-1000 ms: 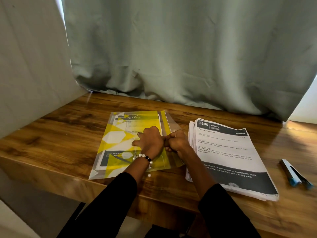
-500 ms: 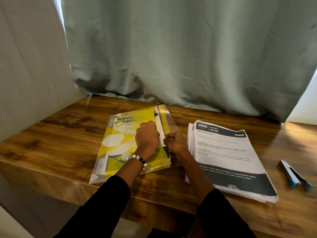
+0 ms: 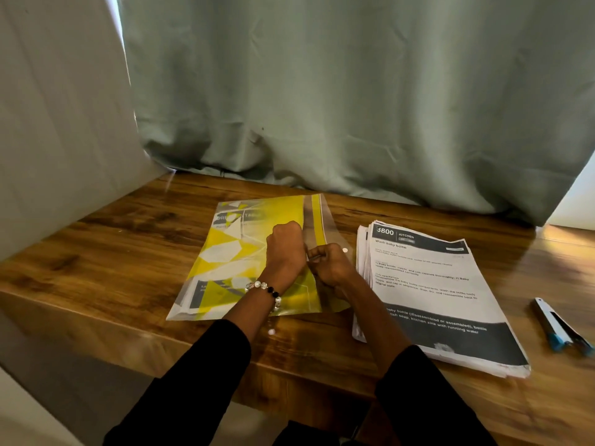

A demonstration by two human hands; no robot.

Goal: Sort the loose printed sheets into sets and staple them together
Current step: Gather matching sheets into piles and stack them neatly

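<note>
Both hands, left hand (image 3: 285, 249) and right hand (image 3: 328, 263), now grip the clear yellow-patterned plastic folder's (image 3: 238, 252) flap, newly lifted: opening it, stapling still ahead.

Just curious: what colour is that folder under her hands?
Yellow with white geometric shapes, inside clear plastic folder; head view.

My left hand (image 3: 285, 249) is curled into a fist, knuckles away from me, wrist bent slightly inward, a beaded bracelet (image 3: 265, 291) round it. My right hand (image 3: 328, 263) sits just beside it, nearly touching, fingers curled tight and pinching something thin between thumb and fingers. Both forearms reach forward and converge towards the middle, bare from the wrists back to black sleeves (image 3: 428, 397) that cover the arms nearer my body.
</note>
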